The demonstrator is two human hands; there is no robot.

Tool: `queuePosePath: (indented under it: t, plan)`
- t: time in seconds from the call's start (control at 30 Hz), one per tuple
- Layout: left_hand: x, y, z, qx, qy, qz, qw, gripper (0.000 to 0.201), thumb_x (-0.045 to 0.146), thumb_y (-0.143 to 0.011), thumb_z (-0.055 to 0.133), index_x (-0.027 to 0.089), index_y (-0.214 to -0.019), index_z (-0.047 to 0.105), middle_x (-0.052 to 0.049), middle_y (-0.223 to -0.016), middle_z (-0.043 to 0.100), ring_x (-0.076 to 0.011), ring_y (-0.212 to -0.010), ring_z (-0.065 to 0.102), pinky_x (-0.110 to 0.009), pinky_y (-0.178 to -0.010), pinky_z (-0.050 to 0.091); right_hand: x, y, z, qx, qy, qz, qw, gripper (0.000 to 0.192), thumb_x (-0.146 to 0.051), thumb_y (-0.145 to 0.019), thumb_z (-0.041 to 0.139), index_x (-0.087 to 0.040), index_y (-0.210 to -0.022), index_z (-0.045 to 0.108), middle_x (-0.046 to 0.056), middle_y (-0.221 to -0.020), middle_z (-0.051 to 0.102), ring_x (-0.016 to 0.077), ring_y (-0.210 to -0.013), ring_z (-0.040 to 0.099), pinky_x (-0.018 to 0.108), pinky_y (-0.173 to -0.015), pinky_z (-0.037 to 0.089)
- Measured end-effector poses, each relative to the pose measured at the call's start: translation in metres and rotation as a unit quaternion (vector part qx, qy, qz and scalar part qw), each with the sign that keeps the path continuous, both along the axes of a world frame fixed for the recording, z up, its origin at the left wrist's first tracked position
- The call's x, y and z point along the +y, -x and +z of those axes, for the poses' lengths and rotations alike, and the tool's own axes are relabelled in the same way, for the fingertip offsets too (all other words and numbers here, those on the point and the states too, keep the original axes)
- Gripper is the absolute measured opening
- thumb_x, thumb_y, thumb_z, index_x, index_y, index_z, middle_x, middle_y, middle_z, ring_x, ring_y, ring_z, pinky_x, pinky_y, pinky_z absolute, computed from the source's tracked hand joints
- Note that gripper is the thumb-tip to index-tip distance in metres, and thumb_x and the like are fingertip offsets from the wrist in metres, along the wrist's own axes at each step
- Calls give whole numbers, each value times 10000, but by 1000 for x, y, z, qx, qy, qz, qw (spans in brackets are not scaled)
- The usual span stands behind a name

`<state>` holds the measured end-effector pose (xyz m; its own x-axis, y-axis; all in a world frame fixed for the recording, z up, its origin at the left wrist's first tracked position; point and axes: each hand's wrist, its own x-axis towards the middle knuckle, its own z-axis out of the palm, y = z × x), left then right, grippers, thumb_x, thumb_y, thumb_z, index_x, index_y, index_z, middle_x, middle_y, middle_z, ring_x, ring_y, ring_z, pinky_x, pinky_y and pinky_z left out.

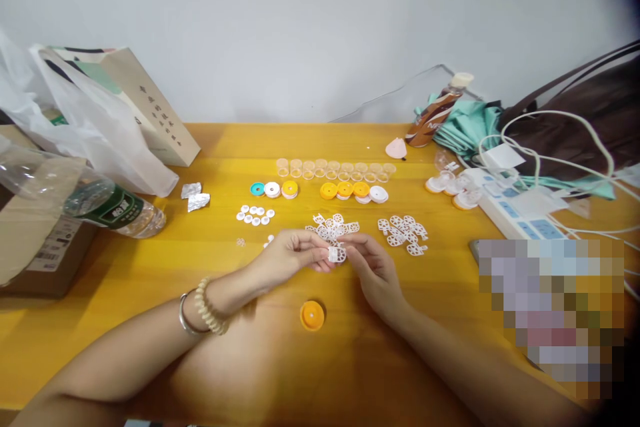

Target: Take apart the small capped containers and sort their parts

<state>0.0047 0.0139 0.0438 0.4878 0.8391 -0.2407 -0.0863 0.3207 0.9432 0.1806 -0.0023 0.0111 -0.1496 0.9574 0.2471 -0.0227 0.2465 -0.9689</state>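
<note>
Between the thumb and fingers of my left hand [295, 255] is a small white plastic wheel-shaped piece [337, 254] with a slotted round part and a tab. My right hand [374, 272] is close on its right side, thumb and forefinger apart and curved around its edge; whether they touch it I cannot tell. Just behind lies a heap of similar white pieces [334, 227], partly hidden by my fingers. Another group of white pieces [404, 232] spreads to the right. An orange round cap [313, 315] with a pale centre sits on the table in front of my hands.
Clear cups [334, 170] stand in rows behind coloured discs [345, 191]. Small white discs [255, 215] and foil scraps [196, 197] lie left. A plastic bottle [117, 207] and carton [55, 260] edge the left; a power strip [515, 203], cables and a drink bottle [434, 113] the right.
</note>
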Motion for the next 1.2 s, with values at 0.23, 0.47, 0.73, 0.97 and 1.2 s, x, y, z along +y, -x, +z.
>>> queuePosePath:
  t: [0.23,0.47,0.73,0.97,1.2]
  plan:
    - [0,5,-1,-88,112,-9,990,145,244,-747,697,114,-784,645,-30,-754,676,-83,-713,628,-198,-720,477,1,-4,-10,-65,-128,8,990,352,-244,-786,640,-284,-1125,554,12,-837,603,145,-724,562,294,-697,487]
    - [0,1,-2,-43,71,-4,997,167,275,-766,670,112,-783,635,-29,-753,653,-83,-694,603,-214,-712,471,0,-3,-10,-87,-144,-6,986,160,-188,-812,592,-244,-961,594,24,-809,623,150,-735,581,287,-675,500]
    - [-6,0,4,39,-138,-28,989,393,214,-837,570,200,-1213,456,-34,-921,607,-110,-821,585,-250,-762,474,6,-4,-14,-76,-121,-12,990,141,-187,-805,576,-233,-938,578,34,-838,614,158,-757,582,310,-712,489]
    - [-5,6,12,171,-337,-53,924,172,221,-852,541,169,-998,615,-70,-1032,604,-135,-885,584,-278,-808,489,3,-3,-9,-81,-110,34,990,121,-175,-769,591,-226,-875,566,25,-794,617,158,-732,584,310,-689,492]
    - [3,11,16,182,-257,-4,949,174,295,-833,571,134,-876,621,-36,-784,658,-104,-683,603,-211,-640,485,2,-6,-11,-80,-113,-18,990,39,-192,-784,586,-219,-805,568,15,-710,606,149,-656,572,287,-626,486]
